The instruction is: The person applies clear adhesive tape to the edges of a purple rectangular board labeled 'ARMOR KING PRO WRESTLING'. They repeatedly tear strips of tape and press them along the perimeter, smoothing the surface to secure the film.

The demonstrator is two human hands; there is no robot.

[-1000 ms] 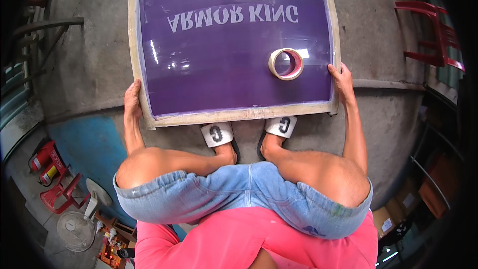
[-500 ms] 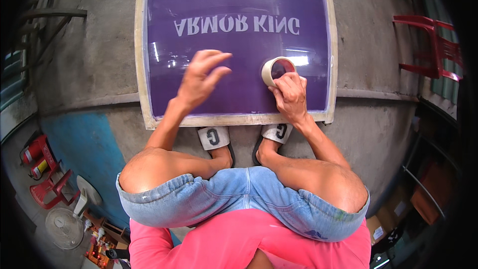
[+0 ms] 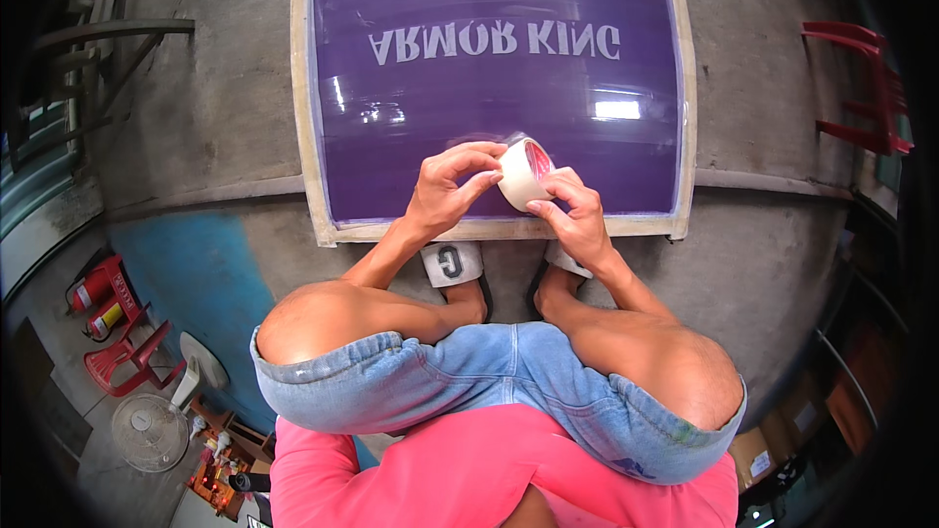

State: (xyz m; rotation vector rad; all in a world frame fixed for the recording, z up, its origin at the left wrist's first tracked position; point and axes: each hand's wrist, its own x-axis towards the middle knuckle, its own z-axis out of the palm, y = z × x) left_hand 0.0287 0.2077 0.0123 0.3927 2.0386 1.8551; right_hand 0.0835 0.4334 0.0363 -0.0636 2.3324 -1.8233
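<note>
A roll of cream masking tape (image 3: 518, 188) with a pinkish-red core is tilted above the near part of a purple screen-printing frame (image 3: 416, 229). My right hand (image 3: 575, 215) grips the roll from its right side, the thumb along the lower edge and the fingers at the core. At the roll's left edge, my left hand (image 3: 445, 194) has its thumb and fingertips against the tape, close together in a pinch. Whether a loose end of tape lies between them is too small to see. Pale mirrored lettering crosses the glossy purple sheet within the wooden border.
My slippered feet (image 3: 454, 264) are just below the frame's near edge, on a grey concrete floor. A red plastic chair (image 3: 866, 88) stands at the right. Toward the lower left are fire extinguishers (image 3: 93, 290), a red chair (image 3: 127, 362) and a fan (image 3: 149, 432).
The tape roll was lifted off the purple sheet and brought nearer to me. My left hand moved down and right to meet it, where before it hovered apart. The view shifted slightly.
</note>
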